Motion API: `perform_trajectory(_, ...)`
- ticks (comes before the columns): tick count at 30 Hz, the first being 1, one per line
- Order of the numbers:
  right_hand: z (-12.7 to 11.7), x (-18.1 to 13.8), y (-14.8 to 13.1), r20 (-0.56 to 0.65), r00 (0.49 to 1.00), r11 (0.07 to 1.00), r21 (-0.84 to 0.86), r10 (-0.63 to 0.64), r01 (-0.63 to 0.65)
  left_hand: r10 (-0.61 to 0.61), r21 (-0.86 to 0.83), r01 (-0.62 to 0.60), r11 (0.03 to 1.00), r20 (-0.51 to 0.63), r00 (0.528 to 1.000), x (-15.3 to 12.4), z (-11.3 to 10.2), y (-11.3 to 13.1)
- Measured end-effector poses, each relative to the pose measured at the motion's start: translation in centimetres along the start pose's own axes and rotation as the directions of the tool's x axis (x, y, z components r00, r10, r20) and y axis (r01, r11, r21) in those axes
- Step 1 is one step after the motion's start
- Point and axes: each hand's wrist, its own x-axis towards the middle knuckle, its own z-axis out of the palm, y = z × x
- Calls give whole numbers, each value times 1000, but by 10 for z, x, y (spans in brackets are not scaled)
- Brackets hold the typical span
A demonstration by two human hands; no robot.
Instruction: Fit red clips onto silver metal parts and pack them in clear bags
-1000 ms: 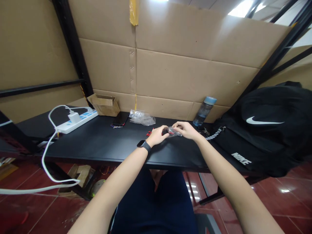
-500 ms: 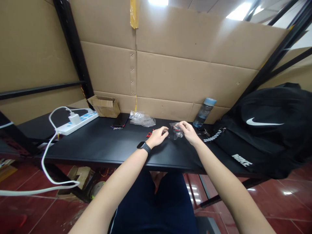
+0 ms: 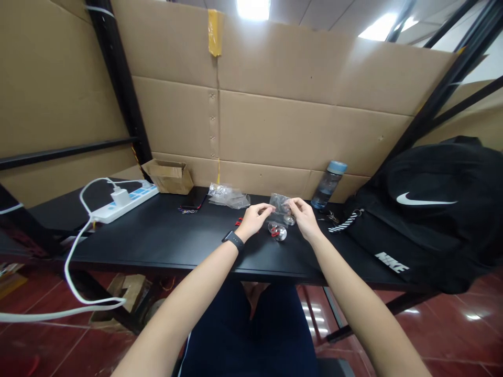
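My left hand (image 3: 256, 218), with a dark watch on its wrist, is closed in a pinch at the left edge of a small clear plastic bag (image 3: 280, 201). Opposite it, my right hand (image 3: 303, 215) pinches the bag's right side. Just below the bag, a shiny round metal piece with a red part (image 3: 277, 232) lies on the black tabletop. Another round, shiny piece (image 3: 290, 220) shows beside my right fingers; whether it is inside the bag I cannot tell. Small red pieces (image 3: 238, 222) lie left of my left hand, partly hidden by it.
Crumpled clear plastic bags (image 3: 228, 197), a phone (image 3: 195, 198) and an opened cardboard box (image 3: 168, 177) sit at the back left. A white power strip (image 3: 126, 203) is further left. On the right stand a water bottle (image 3: 328, 186) and a black backpack (image 3: 428, 209), with keys (image 3: 333, 217) between.
The shiny round piece with the red part now lies on the table, below the bag. My left hand has come to the bag's edge, and the bag is spread between both hands.
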Motion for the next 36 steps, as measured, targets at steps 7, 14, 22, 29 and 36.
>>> perform_trajectory(7, 4, 3, -14, 180, 984, 999, 48, -5, -4, -49, -2, 50, 999, -195, 980, 10, -4, -4)
perform_trajectory(14, 14, 22, -6, 118, 991, 998, 15, 56, -58, 148, 396, -98, 913, -98, 984, -2, -21, 16)
perform_trajectory(22, 11, 37, -3, 203, 956, 962, 128, 211, -239, 332, 770, -498, 399, 385, 861, 3, -31, 23)
perform_trajectory(29, 4, 61, -3, 152, 988, 999, 30, 26, -31, 310, 724, -645, 243, 573, 759, 31, -36, 26)
perform_trajectory(36, -7, 57, 14, 104, 984, 927, -333, -144, 171, 274, 913, -173, 369, 70, 959, 51, -109, -1)
